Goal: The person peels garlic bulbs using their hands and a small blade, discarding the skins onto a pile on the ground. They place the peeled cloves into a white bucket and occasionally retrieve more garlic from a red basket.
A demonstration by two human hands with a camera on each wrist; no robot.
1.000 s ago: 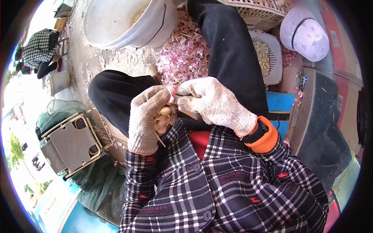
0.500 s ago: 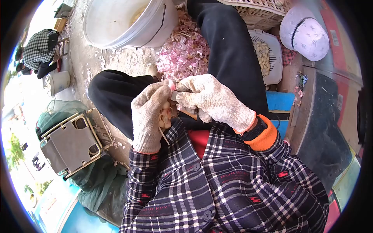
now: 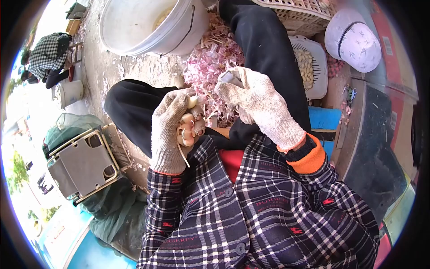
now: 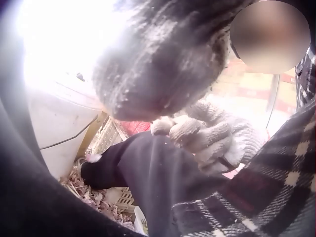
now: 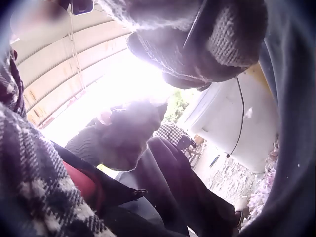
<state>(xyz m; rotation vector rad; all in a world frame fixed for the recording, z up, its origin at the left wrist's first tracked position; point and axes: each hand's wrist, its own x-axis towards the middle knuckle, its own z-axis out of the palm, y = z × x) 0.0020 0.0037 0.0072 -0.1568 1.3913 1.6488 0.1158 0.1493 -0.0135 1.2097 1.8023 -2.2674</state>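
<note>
Okay, so we've got both hands up over our lap in off-white knit gloves. Our left hand (image 3: 165,132) is clamped on a bunch of garlic cloves (image 3: 186,129) cradled against the palm, and one pale clove (image 3: 192,102) pokes up at the fingertips. A thin stem (image 3: 183,155) dangles down beside the bunch. Our right hand (image 3: 262,103) is well apart from the left, fingers curled round a little metal blade (image 3: 230,79).

Just past our hands there's a big heap of pinkish skins (image 3: 210,67), with a white bucket (image 3: 190,33) next to it. Over on the far side of our right leg (image 3: 271,49) sits a white basket (image 3: 319,67) with pale cloves in it, near a slatted crate (image 3: 295,21) and a light hat (image 3: 360,42). Off to our left, a folding chair (image 3: 85,166) sits by some green netting (image 3: 74,126).
</note>
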